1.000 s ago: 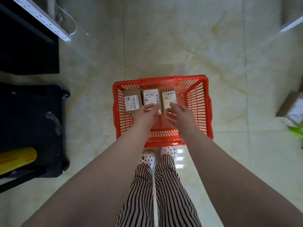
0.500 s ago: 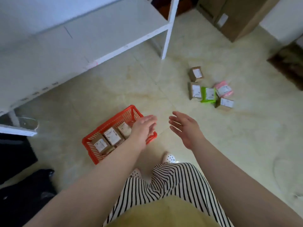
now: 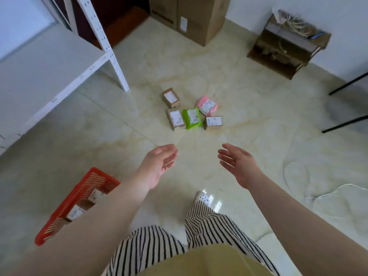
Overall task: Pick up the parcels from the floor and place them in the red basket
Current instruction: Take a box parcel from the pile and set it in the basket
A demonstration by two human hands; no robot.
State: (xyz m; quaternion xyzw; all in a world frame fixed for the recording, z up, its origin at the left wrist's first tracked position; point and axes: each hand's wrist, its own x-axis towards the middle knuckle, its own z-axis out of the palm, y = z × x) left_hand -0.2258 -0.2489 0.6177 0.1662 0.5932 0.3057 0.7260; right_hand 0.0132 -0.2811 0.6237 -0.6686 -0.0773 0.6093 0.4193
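Several parcels lie in a cluster on the floor ahead: three brown boxes point(image 3: 171, 97) point(image 3: 175, 118) point(image 3: 213, 122), a green pouch point(image 3: 191, 117) and a pink pouch point(image 3: 207, 105). The red basket point(image 3: 65, 208) stands at the lower left, partly hidden behind my left forearm, with small brown boxes point(image 3: 75, 212) inside. My left hand point(image 3: 159, 164) and my right hand point(image 3: 238, 165) are both stretched forward, empty, fingers apart, well short of the cluster.
A white metal shelf point(image 3: 59, 62) fills the left. Big cardboard boxes point(image 3: 191, 16) stand at the back wall and a dark wooden crate point(image 3: 286, 44) at the back right. Black furniture legs point(image 3: 346, 122) and a white cable point(image 3: 310, 188) lie to the right.
My view has swung from the basket toward the parcels on the floor. Both hands have left the basket and moved forward, further apart; the basket now sits lower left.
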